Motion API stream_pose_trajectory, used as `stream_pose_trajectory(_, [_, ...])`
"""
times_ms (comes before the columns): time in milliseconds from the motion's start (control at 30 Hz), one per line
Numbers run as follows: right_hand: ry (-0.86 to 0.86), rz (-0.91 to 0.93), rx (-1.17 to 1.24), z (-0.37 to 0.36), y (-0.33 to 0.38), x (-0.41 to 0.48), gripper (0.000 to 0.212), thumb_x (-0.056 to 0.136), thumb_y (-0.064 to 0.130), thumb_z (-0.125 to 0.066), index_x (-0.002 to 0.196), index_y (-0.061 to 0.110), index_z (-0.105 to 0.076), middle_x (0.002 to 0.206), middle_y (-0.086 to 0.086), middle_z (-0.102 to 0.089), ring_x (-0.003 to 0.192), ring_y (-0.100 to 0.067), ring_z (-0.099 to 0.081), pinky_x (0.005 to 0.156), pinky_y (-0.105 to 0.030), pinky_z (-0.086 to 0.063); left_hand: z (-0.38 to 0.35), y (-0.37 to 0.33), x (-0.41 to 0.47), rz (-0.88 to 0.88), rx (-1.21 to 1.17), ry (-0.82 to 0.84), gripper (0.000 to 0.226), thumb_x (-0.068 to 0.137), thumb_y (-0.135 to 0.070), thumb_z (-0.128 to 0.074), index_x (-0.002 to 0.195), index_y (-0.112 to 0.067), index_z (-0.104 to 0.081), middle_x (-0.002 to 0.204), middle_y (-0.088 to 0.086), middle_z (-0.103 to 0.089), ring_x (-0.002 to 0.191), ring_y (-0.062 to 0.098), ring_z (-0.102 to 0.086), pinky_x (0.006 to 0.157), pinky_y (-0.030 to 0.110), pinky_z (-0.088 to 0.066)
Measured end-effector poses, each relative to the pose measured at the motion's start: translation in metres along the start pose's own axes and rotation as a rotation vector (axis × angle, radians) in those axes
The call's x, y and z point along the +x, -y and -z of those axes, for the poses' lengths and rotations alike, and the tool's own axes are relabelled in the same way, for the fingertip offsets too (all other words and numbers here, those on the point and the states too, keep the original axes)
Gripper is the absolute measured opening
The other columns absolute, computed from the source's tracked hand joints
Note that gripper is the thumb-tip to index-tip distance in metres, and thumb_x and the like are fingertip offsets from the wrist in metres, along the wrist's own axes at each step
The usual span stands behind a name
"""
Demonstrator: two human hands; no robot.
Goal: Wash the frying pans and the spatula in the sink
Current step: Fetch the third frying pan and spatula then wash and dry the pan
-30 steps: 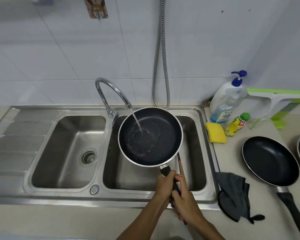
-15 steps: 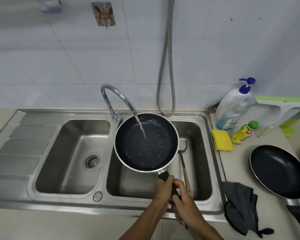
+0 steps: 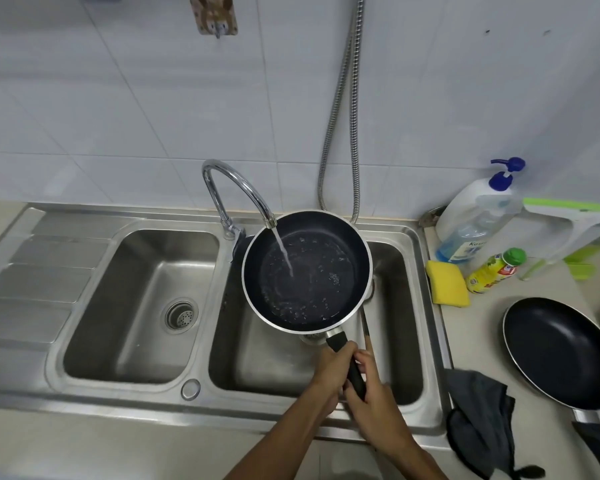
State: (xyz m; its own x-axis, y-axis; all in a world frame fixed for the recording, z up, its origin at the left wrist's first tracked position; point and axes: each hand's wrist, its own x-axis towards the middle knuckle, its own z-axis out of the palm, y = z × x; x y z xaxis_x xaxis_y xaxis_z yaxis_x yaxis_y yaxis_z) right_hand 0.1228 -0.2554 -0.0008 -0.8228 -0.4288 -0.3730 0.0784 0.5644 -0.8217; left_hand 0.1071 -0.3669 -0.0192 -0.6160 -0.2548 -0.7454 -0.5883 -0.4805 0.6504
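A black frying pan (image 3: pixel 323 271) with a steel rim hangs over the right basin of the steel sink (image 3: pixel 413 341), under the chrome faucet (image 3: pixel 238 188). Running water falls into it and pools inside. My left hand (image 3: pixel 333 367) and my right hand (image 3: pixel 371 396) both grip its black handle. The spatula (image 3: pixel 365 327), with a wooden handle, lies in the right basin beside the pan, mostly hidden. A second black frying pan (image 3: pixel 561 351) rests on the counter at the right.
The left basin (image 3: pixel 139 306) holds only its drain. A yellow sponge (image 3: pixel 447 284), a pump soap bottle (image 3: pixel 471 216) and a small yellow bottle (image 3: pixel 494 271) stand right of the sink. A dark cloth (image 3: pixel 478 414) lies at the counter's front edge. A metal hose (image 3: pixel 340 109) hangs on the wall.
The pan has moved slightly back under the spout and levelled, and more water has gathered in it. Both hands keep their grip on the handle.
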Motion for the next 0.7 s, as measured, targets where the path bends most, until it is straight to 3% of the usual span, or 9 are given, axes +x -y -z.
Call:
stream_pose_trajectory(133, [-0.001, -0.013, -0.060, 0.005, 0.003, -0.006, 0.059, 0.099, 0.022, -0.059, 0.130, 0.062, -0.028, 0.121, 0.016, -0.066, 0.101, 0.010, -0.064, 0.079, -0.007, -0.048, -0.003, 0.001, 0.000, 0.048, 0.036, 0.052, 0.015, 0.079, -0.020, -0.060, 0.067, -0.012, -0.060, 0.061, 0.008, -0.062, 0.059, 0.018, -0.061, 0.060, 0.027, -0.050])
stream_pose_trajectory(267, [0.035, -0.055, -0.150, 0.009, 0.001, -0.014, 0.062, 0.101, 0.032, -0.054, 0.145, 0.057, -0.019, 0.125, 0.011, -0.066, 0.106, -0.015, -0.069, 0.085, -0.030, -0.054, -0.007, 0.008, 0.002, 0.085, 0.033, 0.069, 0.014, 0.075, -0.029, -0.065, 0.069, -0.016, -0.063, 0.067, 0.007, -0.067, 0.069, 0.021, -0.067, 0.071, 0.036, -0.055])
stream_pose_trajectory(333, [0.049, -0.051, -0.200, 0.013, 0.000, -0.017, 0.066, 0.102, 0.035, -0.051, 0.149, 0.058, -0.010, 0.123, 0.009, -0.067, 0.101, -0.020, -0.070, 0.083, -0.038, -0.056, -0.010, 0.010, 0.003, 0.106, 0.017, 0.082, 0.021, 0.070, -0.036, -0.067, 0.074, -0.016, -0.066, 0.071, 0.006, -0.069, 0.073, 0.020, -0.068, 0.071, 0.035, -0.055])
stream_pose_trajectory(467, [0.043, -0.003, -0.302, 0.016, 0.002, -0.019, 0.076, 0.104, 0.034, -0.046, 0.151, 0.057, 0.009, 0.101, -0.001, -0.075, 0.077, -0.019, -0.071, 0.070, -0.040, -0.058, -0.015, 0.013, 0.007, 0.148, -0.056, 0.107, 0.049, 0.063, -0.053, -0.084, 0.083, -0.012, -0.065, 0.073, 0.008, -0.070, 0.073, 0.023, -0.070, 0.076, 0.037, -0.058])
stream_pose_trajectory(567, [0.002, 0.001, -0.391, 0.013, 0.010, -0.021, 0.074, 0.103, 0.033, -0.041, 0.149, 0.056, 0.012, 0.094, -0.005, -0.075, 0.073, -0.023, -0.070, 0.071, -0.046, -0.057, -0.016, 0.012, 0.011, 0.172, -0.130, 0.154, 0.060, 0.064, -0.065, -0.084, 0.084, -0.012, -0.067, 0.072, 0.008, -0.067, 0.071, 0.022, -0.068, 0.077, 0.036, -0.058])
stream_pose_trajectory(700, [-0.024, 0.026, -0.532, 0.013, 0.025, -0.025, 0.077, 0.101, 0.030, -0.042, 0.153, 0.039, 0.015, 0.106, -0.006, -0.072, 0.079, -0.025, -0.070, 0.075, -0.045, -0.058, -0.019, 0.004, 0.006, 0.182, -0.229, 0.237, 0.056, 0.069, -0.068, -0.079, 0.058, -0.020, -0.053, 0.057, -0.001, -0.050, 0.052, 0.013, -0.052, 0.060, 0.029, -0.046])
